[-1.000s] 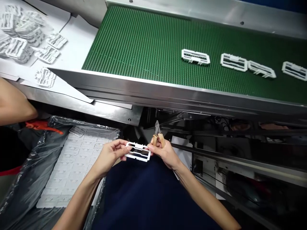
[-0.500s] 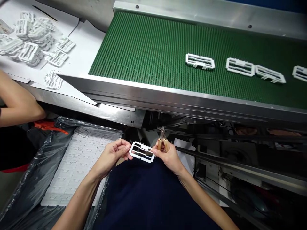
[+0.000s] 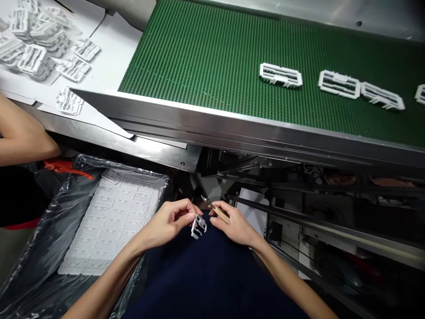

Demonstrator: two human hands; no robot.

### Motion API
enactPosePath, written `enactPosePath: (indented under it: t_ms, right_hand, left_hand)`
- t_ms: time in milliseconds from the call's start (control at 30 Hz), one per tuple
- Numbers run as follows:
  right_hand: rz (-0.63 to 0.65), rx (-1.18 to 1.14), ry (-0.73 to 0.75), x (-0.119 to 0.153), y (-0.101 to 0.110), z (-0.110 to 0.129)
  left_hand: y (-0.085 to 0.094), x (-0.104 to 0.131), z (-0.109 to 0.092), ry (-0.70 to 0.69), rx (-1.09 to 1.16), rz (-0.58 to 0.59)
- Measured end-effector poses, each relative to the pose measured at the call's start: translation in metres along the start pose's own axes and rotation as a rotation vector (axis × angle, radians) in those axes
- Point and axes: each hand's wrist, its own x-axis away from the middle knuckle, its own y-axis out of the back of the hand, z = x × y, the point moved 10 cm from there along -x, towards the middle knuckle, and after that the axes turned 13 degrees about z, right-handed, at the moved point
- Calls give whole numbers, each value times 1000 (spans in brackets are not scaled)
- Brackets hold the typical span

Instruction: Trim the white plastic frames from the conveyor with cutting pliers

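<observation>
Here, four frames [image 3: 340, 78] dot the belt [image 3: 199, 57], left hand [image 3: 175, 220] pinching one more frame [image 3: 201, 221], right hand [image 3: 238, 224] clasping one cutter [image 3: 221, 215].

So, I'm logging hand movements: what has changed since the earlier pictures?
The right hand has let go of the white frame; the left hand alone holds it, turned from nearly face-on to a steep angle. The pliers have swung leftward from pointing straight ahead. The pliers stay in the right hand, and the stacked frames look unchanged.

White openwork frame [image 3: 201, 221], tilted; tan-handled cutters [image 3: 221, 214], aslant.
</observation>
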Motion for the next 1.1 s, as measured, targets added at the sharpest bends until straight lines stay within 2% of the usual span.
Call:
enactPosePath:
  t_ms: [100,167,367,633,900,1000,1100]
  right_hand:
    - [8,321,-15,23,21,24]
    - [28,518,-47,35,27,36]
    - [31,864,-127,46,28,52]
    - [58,986,-126,44,25,63]
    - [74,1177,-44,41,21,91]
    - [108,1191,-70,34,20,86]
    - [77,1084,-140,31,29,66]
  left_hand:
    - [-6,-7,0,3,-61,28]
    - [-7,-11,-2,2,-100,43]
    - [-10,-16,-3,28,-214,86]
    - [-16,-18,-18,15,-400,101]
    - [-21,-19,-20,6,-416,116]
    - [-18,-20,-11,14,-346,102]
    - [-14,-21,1,-23,-147,41]
